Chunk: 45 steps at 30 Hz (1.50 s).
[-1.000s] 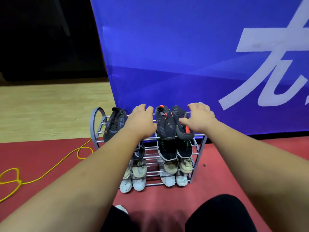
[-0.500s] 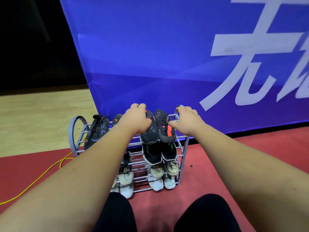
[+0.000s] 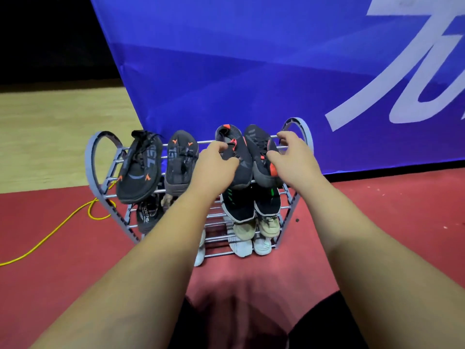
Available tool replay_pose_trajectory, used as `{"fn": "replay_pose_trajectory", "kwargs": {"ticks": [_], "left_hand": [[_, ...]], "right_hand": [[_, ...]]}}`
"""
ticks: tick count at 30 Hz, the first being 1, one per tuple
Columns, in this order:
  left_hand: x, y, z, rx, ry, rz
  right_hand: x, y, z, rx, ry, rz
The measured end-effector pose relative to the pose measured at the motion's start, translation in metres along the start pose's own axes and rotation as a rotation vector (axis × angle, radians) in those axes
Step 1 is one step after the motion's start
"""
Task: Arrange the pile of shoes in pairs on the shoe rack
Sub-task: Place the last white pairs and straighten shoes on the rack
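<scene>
Blue banner (image 3: 251, 71) backs red carpet (image 3: 377, 222) beside pale wooden floor (image 3: 50, 127).

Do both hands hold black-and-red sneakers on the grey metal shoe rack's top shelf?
Yes, the left hand grips the left black-and-red sneaker, the right hand the right black-and-red sneaker.

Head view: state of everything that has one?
Grey metal shoe rack, upright, shoes on every tier.
Pair of black knit shoes with red accents, top tier, held by both hands.
Left hand, gripping that pair.
Right hand, same.
Yellow cable, slack on floor.
</scene>
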<state>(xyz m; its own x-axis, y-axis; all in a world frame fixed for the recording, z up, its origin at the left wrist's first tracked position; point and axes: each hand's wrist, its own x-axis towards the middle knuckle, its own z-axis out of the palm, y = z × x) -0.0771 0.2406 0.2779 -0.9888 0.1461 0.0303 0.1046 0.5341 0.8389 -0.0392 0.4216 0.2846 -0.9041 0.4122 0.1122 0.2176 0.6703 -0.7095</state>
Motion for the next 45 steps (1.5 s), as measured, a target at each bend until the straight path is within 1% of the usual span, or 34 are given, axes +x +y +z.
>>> {"fn": "replay_pose_trajectory", "kwargs": {"ticks": [2,4,6,8,13,16,19,23,27,32,36,38,40,43,45], "left_hand": [[0.007,-0.014,0.014,-0.157,0.100,-0.043],[0.014,-0.030,0.030,-0.230,0.181,-0.057],[0.021,-0.044,0.044,-0.201,0.232,-0.052],[0.036,-0.047,0.055,-0.137,0.247,-0.037],[0.072,-0.027,0.061,0.012,0.180,0.003],[0.077,-0.037,0.063,0.100,0.143,-0.042],[0.075,-0.047,0.066,0.171,0.051,-0.095],[0.060,-0.052,0.071,0.200,-0.050,-0.113],[0.050,-0.051,0.073,0.194,-0.094,-0.089],[0.042,-0.053,0.074,0.170,-0.116,-0.092],[0.041,-0.056,0.075,0.190,-0.094,-0.091],[0.044,-0.058,0.073,0.154,-0.068,-0.080],[0.049,-0.058,0.068,0.065,-0.035,-0.069],[0.052,-0.053,0.055,-0.166,0.064,-0.045],[0.054,-0.052,0.045,-0.377,0.129,-0.090]], "right_hand": [[0.006,0.009,0.010,0.039,0.038,-0.018],[0.011,0.023,0.021,0.086,0.087,-0.029],[0.016,0.041,0.035,0.101,0.121,-0.026],[0.029,0.049,0.043,0.064,0.118,-0.031],[0.054,0.045,0.047,0.059,0.084,-0.069],[0.054,0.054,0.060,0.043,-0.034,-0.048],[0.052,0.060,0.067,0.023,-0.117,-0.004],[0.048,0.064,0.066,0.013,-0.109,-0.001],[0.045,0.062,0.066,0.026,-0.026,-0.030],[0.049,0.059,0.069,0.055,0.051,-0.016],[0.051,0.058,0.069,0.010,-0.004,0.007],[0.053,0.056,0.069,0.009,-0.044,0.011],[0.055,0.054,0.066,0.004,-0.041,0.028],[0.056,0.045,0.058,-0.054,0.029,0.031],[0.055,0.037,0.053,-0.045,0.073,-0.018]]}}
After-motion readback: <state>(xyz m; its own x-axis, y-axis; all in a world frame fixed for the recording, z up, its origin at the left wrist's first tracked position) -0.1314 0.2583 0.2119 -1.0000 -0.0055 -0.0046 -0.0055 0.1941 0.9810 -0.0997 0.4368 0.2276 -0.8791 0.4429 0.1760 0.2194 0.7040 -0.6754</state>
